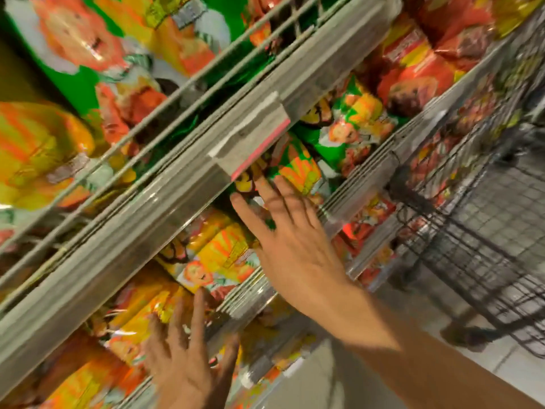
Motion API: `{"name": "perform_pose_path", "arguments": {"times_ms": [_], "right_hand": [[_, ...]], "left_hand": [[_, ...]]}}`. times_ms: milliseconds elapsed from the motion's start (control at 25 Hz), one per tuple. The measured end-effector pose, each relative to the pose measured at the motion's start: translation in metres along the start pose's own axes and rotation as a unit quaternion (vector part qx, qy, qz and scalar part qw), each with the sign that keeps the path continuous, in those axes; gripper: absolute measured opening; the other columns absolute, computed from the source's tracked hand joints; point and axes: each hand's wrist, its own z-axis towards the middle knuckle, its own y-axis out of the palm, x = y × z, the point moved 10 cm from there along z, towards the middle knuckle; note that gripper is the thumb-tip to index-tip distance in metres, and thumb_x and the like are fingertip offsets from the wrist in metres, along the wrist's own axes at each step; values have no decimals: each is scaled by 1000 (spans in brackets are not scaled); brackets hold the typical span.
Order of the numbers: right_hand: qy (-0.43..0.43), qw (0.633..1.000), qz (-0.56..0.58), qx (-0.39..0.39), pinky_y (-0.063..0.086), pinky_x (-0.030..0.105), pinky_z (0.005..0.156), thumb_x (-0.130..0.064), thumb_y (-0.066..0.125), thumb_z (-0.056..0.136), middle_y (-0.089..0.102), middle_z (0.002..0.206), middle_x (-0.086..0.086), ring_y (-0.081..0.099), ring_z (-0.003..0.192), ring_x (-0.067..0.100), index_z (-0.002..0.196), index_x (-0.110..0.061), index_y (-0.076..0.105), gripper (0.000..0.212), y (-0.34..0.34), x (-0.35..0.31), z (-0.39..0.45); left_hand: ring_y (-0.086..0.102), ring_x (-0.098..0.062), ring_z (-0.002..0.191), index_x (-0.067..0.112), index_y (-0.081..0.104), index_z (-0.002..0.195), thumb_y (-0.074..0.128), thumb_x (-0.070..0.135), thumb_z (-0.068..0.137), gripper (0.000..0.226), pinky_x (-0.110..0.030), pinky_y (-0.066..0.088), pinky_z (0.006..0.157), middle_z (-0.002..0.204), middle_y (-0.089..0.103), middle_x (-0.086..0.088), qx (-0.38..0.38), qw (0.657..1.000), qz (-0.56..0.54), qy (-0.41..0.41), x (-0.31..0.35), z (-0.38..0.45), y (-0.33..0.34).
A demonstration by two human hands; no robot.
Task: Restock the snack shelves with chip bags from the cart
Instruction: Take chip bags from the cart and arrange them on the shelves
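Grey metal runs across the whole view: the shelf rail [165,208], tilted steeply by the camera's angle, with a price tag [250,134] edged in red clipped to its front. Everything else sits relative to that rail. Above it, behind thin wire bars, stand green and orange chip bags [73,48], blurred by motion. Just below the tag, the person's right hand [283,231] reaches under the rail with its fingers straight and spread, fingertips touching a green and yellow bag [298,169] on the shelf beneath; the fingers are not curled round it. Further down the rail's lower side, the left hand [182,349] lies flat with fingers extended against a yellow chip bag [141,317] (its print is too smeared to read), pressing rather than gripping. Between the two hands another yellow bag [215,255] rests on that same lower shelf. Beyond the rail's far right end, red bags [418,69] fill the neighbouring section, and beside them stands the dark wire cart [477,231] on the pale floor.
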Motion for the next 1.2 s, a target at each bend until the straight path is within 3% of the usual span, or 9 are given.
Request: {"name": "perform_pose_path", "arguments": {"times_ms": [120, 240, 320, 440, 560, 640, 840, 1000, 1200], "right_hand": [[-24, 999, -17, -35, 11, 58, 123, -24, 40, 102, -6, 170, 8, -7, 156, 33, 161, -29, 13, 65, 13, -7, 1], [26, 994, 102, -34, 10, 39, 124, -36, 28, 104, 13, 167, -2, 11, 153, 18, 159, -29, 21, 55, 16, -14, 3], [-40, 986, 147, -62, 22, 37, 122, -36, 47, 103, 22, 165, -1, 21, 151, 18, 156, -27, 32, 56, 29, -46, -9], [-119, 990, 55, -41, 29, 46, 121, -44, 56, 98, 21, 166, 10, 19, 154, 30, 153, -27, 41, 60, 48, -76, -30], [-106, 993, -1, -45, 19, 46, 124, -55, 41, 100, -4, 170, 5, 1, 157, 28, 158, -36, 20, 65, 71, -72, -34], [-105, 994, -23, -27, 21, 48, 124, -53, 47, 99, -13, 166, 5, 4, 157, 31, 157, -36, 13, 69, 78, -72, -37], [-111, 993, -19, 47, 37, 62, 111, -31, 83, 77, 31, 160, 23, 36, 144, 47, 148, -16, 51, 79, 75, -73, -42], [-132, 989, -44, 57, 36, 62, 112, -36, 75, 82, 30, 160, 25, 35, 143, 49, 148, -14, 50, 74, 74, -76, -42], [-58, 994, -88, 20, 29, 61, 115, -39, 81, 76, 22, 164, 21, 25, 149, 42, 157, -19, 33, 96, 71, -86, -51]], "left_hand": [[13, -49, 151, 39, 15, 157, 22, 82, 81, 88, -69, 19, 116, 162, 34, -9, -76, 996, 15, -48, -8, -4, 14], [-21, -42, 151, 49, -19, 149, 26, 76, 80, 86, -62, -2, 121, 170, 2, 0, -70, 996, 44, -42, -12, -6, 18], [-24, -45, 149, 45, -19, 151, 27, 72, 84, 85, -64, -3, 120, 170, -4, -2, -60, 997, 53, -18, -5, -10, 19], [-24, -49, 147, 38, -20, 152, 33, 72, 92, 87, -66, -3, 119, 170, -4, -6, -35, 997, 67, -3, -4, -12, 17], [-39, -51, 139, 34, -49, 138, 24, 75, 92, 95, -66, -12, 116, 166, -26, -6, -69, 990, 120, -12, -12, -10, 28], [-39, -53, 139, 31, -53, 135, 22, 74, 93, 96, -67, -12, 116, 165, -29, -7, -80, 987, 138, 0, -9, -11, 28], [-38, -53, 139, 26, -52, 137, 27, 68, 96, 98, -68, -11, 116, 165, -28, -6, -61, 985, 148, 67, -13, -17, 31], [-30, -48, 146, 31, -29, 154, 39, 63, 94, 96, -65, -6, 119, 169, -13, -2, -25, 987, 95, 127, -17, -22, 26], [-13, -30, 155, 36, 13, 160, 56, 49, 94, 80, -57, -1, 123, 169, 2, 0, 21, 981, -105, 160, -40, -54, -5]]}}
